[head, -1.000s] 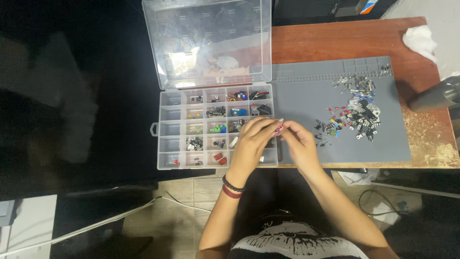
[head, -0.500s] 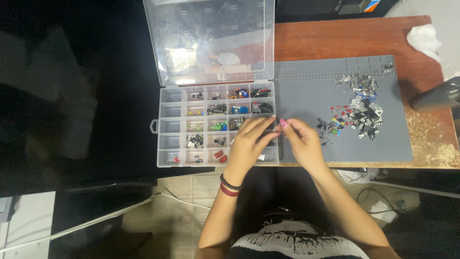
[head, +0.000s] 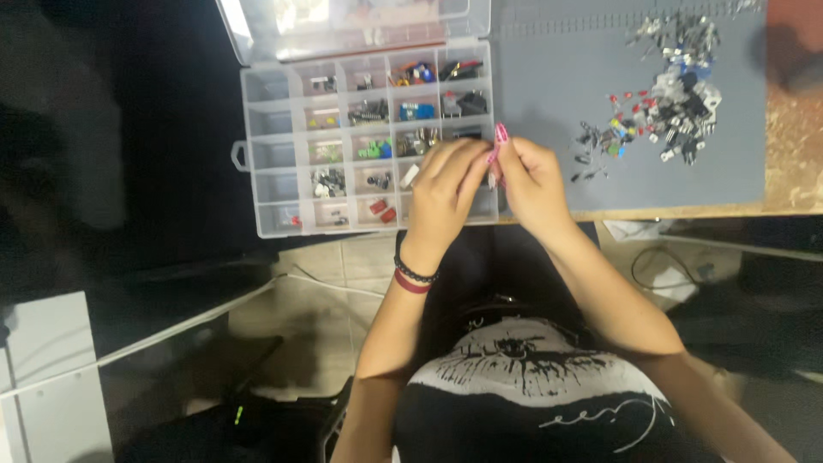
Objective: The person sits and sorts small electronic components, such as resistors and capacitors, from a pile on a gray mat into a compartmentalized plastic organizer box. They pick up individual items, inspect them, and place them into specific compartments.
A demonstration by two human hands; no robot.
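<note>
My left hand (head: 441,184) and my right hand (head: 531,176) meet fingertip to fingertip over the lower right corner of a clear plastic organizer box (head: 257,163). Together they pinch a small pale part (head: 493,178), which the fingers mostly hide. The box's compartments hold small electronic components in black, blue, green and red. Its lid (head: 360,26) stands open at the back. My left wrist wears dark and red bracelets (head: 413,276).
A grey work mat (head: 549,77) lies right of the box on a wooden table (head: 793,111). A loose pile of small components (head: 673,90) sits on the mat's far right. Below the table edge are my lap, cables and floor tiles.
The hands stay joined at the box's lower right corner, with only slight finger movement. The camera view has shifted, so the table now sits higher in the picture.
</note>
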